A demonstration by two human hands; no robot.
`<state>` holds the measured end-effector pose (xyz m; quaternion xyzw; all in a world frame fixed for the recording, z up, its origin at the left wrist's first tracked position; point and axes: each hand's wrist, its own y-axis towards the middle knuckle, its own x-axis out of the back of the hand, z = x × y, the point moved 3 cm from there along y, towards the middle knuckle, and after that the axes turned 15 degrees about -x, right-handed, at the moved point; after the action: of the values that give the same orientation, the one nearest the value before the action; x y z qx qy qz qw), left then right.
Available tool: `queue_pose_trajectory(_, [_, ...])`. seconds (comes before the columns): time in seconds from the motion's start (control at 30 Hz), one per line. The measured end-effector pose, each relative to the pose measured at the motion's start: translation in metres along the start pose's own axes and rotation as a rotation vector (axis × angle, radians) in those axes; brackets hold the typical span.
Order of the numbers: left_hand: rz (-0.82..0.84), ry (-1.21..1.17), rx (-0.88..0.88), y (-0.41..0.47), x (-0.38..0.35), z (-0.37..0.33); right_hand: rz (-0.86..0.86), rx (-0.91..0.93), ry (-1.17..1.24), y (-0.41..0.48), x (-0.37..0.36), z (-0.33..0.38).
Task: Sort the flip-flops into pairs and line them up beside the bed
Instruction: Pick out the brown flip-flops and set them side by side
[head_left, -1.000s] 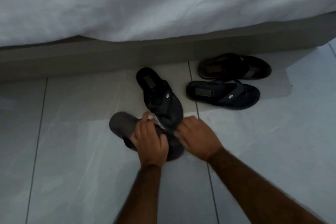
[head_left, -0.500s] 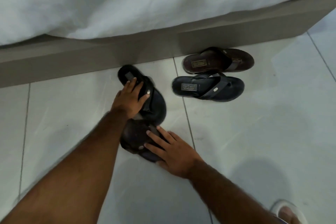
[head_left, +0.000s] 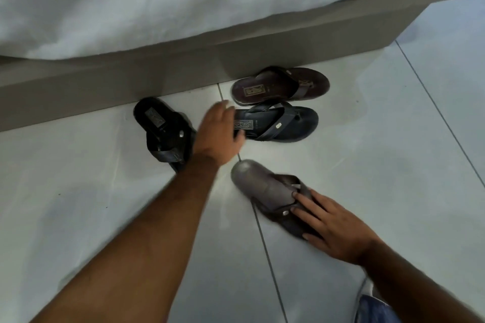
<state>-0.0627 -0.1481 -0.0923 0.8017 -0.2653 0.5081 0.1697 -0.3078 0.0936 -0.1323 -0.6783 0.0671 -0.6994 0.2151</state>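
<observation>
Four flip-flops lie on the tiled floor by the bed base (head_left: 262, 42). A brown flip-flop (head_left: 280, 84) rests against the base, toe to the right. Just in front of it lies a dark blue flip-flop (head_left: 286, 123); my left hand (head_left: 219, 134) covers its heel, fingers curled over the far edge and thumb on the near edge. A black flip-flop (head_left: 162, 131) lies to the left, angled, partly behind my left forearm. My right hand (head_left: 330, 223) presses flat on the straps of a second brown flip-flop (head_left: 262, 189), nearer to me.
A white sheet (head_left: 157, 0) hangs over the bed base. The base ends at a corner at the upper right, with open tiles (head_left: 420, 139) beyond it. A denim-clad knee (head_left: 375, 309) shows at the bottom right.
My left hand left the black flip-flop and moved right onto the dark blue one's heel. My right hand slid the near brown flip-flop rightward, away from the black one.
</observation>
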Motion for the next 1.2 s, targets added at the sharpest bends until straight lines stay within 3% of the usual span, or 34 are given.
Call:
queue_pose_trajectory(0.07, [0.135, -0.057, -0.077, 0.017, -0.020, -0.031, 0.000, -0.054, -0.001, -0.004, 0.003, -0.015])
queue_pose_trajectory(0.17, [0.303, -0.010, -0.051, 0.028, -0.045, -0.047, -0.003, -0.119, 0.002, -0.012, 0.005, -0.033])
queue_pose_trajectory(0.47, [0.026, -0.044, 0.051, -0.048, -0.039, -0.009, -0.103, -0.411, 0.092, -0.033, 0.014, -0.093])
queue_pose_trajectory(0.63, [-0.123, 0.105, 0.101, -0.061, -0.023, -0.003, -0.071, -0.605, 0.245, -0.016, 0.018, -0.119])
queue_pose_trajectory(0.73, [-0.142, 0.168, 0.053, -0.034, -0.013, -0.012, -0.085, -0.601, 0.248, 0.002, 0.026, -0.119])
queue_pose_trajectory(0.83, [-0.186, 0.054, -0.090, -0.002, -0.015, -0.033, -0.072, -0.536, 0.226, 0.022, 0.033, -0.113])
queue_pose_trajectory(0.93, [-0.064, -0.014, -0.201, 0.022, -0.035, -0.066, -0.044, -0.435, 0.214, 0.048, 0.041, -0.099])
queue_pose_trajectory(1.07, [0.055, 0.117, -0.103, 0.009, -0.065, -0.068, 0.007, -0.355, 0.252, 0.086, 0.057, -0.077])
queue_pose_trajectory(1.2, [-0.004, 0.161, -0.013, -0.039, -0.071, -0.045, 0.053, -0.233, 0.280, 0.123, 0.081, -0.059])
